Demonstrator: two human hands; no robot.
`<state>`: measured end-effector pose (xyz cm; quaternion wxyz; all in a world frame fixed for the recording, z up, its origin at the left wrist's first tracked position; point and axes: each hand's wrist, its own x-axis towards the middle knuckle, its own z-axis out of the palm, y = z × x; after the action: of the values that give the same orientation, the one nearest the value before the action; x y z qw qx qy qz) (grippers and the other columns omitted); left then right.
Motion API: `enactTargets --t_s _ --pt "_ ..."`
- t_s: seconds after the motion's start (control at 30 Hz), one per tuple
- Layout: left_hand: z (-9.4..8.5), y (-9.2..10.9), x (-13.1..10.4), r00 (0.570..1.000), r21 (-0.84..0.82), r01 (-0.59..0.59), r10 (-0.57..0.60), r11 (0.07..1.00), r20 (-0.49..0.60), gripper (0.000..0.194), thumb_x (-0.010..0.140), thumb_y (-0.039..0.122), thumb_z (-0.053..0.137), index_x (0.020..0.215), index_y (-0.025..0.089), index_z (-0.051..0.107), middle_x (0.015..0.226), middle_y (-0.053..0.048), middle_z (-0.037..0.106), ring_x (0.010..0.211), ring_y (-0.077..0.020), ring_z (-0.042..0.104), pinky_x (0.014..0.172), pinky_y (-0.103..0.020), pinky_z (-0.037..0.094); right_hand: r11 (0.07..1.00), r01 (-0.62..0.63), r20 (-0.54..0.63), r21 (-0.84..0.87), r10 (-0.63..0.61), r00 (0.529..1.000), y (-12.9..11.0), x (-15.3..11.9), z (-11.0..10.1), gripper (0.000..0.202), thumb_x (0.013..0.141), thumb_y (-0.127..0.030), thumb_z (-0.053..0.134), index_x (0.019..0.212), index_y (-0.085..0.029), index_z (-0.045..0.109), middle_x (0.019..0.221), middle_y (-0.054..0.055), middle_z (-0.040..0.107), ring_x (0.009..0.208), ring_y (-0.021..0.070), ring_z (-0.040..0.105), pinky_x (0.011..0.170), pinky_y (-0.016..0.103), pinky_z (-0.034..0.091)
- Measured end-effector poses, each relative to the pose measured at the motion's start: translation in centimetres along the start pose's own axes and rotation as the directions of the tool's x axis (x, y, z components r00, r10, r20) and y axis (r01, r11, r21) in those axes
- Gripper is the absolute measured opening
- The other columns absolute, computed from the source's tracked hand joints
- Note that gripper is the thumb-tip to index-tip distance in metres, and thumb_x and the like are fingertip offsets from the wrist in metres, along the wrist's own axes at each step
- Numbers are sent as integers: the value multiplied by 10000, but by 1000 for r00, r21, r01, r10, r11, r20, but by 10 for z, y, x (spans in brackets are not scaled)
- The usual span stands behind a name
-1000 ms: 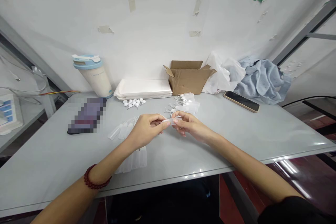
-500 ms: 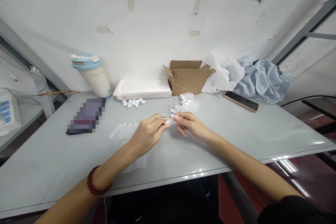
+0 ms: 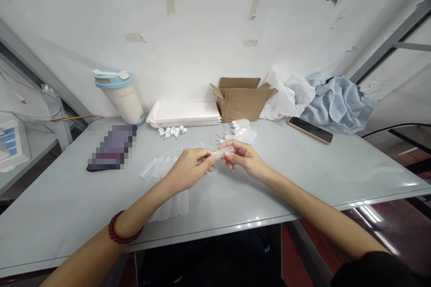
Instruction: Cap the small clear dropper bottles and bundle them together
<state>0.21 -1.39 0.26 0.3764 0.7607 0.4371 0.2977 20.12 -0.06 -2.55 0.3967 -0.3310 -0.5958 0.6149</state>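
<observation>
A small translucent plastic tube (image 3: pixel 227 150) is held between my two hands above the middle of the table. My left hand (image 3: pixel 191 167) pinches its left end, where the fingers hide the detail. At the other end, the thumb and fingers of my right hand (image 3: pixel 247 159) are closed on the tube's body. Several similar clear tubes with thin cords (image 3: pixel 159 168) lie beside my left hand, and more clear tubes (image 3: pixel 178 205) sit below my left wrist. Just beyond my right hand is a pile of corded tubes (image 3: pixel 243 134). Small white caps (image 3: pixel 172 132) form a cluster farther back.
Along the wall stand a tumbler (image 3: pixel 120 98), a stack of white envelope-like sheets (image 3: pixel 183 114), an open cardboard box (image 3: pixel 243 104), a white plastic bag (image 3: pixel 286 94) and a blue cloth (image 3: pixel 338 105). A phone (image 3: pixel 311 131) lies at right, a pixelated dark object (image 3: pixel 112 148) at left.
The tube has turned in my hands, so more of its clear body shows between the right fingers. My left hand has rotated slightly, its fingers lower around the left end.
</observation>
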Motion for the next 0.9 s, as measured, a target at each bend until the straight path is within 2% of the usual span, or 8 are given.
enactTargets --t_s 0.1,0.2,0.43,0.57,0.67,0.73,0.8,0.9 --pt "2 -5 0 981 209 -180 190 961 -30 328 925 303 496 658 167 630 614 -11 624 579 -136 563 592 -246 437 994 33 -19 -102 -35 999 0 -1 0 345 827 -458 651 1001 -164 604 685 -8 600 535 88 495 531 247 414" --pt "3 -9 -1 937 312 -322 348 894 -30 299 930 252 498 672 166 624 646 -23 632 592 -138 539 613 -257 423 986 50 -22 -162 -54 998 1 -2 -1 340 844 -459 631 998 -158 606 657 -11 590 533 92 495 542 250 409" --pt "4 -15 -1 843 427 -477 538 768 -26 223 941 187 500 767 150 634 713 -47 674 628 -151 605 609 -249 455 982 18 -42 -186 -27 999 1 -3 0 365 847 -484 594 967 -140 615 524 -53 509 432 86 448 457 240 368" --pt "7 -19 -1 764 676 -486 645 553 22 243 966 183 438 828 122 629 705 -58 653 587 -165 600 522 -266 437 980 -46 -86 -193 29 996 -2 -3 4 397 814 -517 598 913 -133 608 457 -82 445 373 76 391 413 235 307" --pt "10 -20 -2 757 795 -429 651 429 57 255 964 166 427 806 125 623 663 -48 626 555 -176 588 465 -274 400 984 -87 -104 -154 71 992 -4 -3 6 415 791 -547 607 862 -139 591 434 -96 401 358 72 360 398 235 269" --pt "10 -21 -2 769 778 -428 637 459 48 242 962 175 437 827 123 631 695 -58 647 597 -182 612 496 -276 428 988 -102 -101 -116 91 991 -3 -2 6 420 788 -563 606 825 -146 580 439 -91 402 365 74 366 399 237 268" --pt "9 -22 -1 805 683 -440 593 583 12 227 960 204 462 847 130 644 746 -65 677 654 -180 635 565 -276 468 992 -102 -90 -72 95 991 -1 -1 6 420 788 -569 611 803 -152 569 459 -80 424 385 76 384 410 238 289" --pt "4 -18 0 892 463 -387 452 797 -32 216 940 239 520 812 148 669 741 -41 688 635 -146 613 623 -260 474 998 -61 -58 -9 60 997 2 1 4 401 792 -549 633 838 -155 577 510 -64 461 435 81 413 438 238 326"
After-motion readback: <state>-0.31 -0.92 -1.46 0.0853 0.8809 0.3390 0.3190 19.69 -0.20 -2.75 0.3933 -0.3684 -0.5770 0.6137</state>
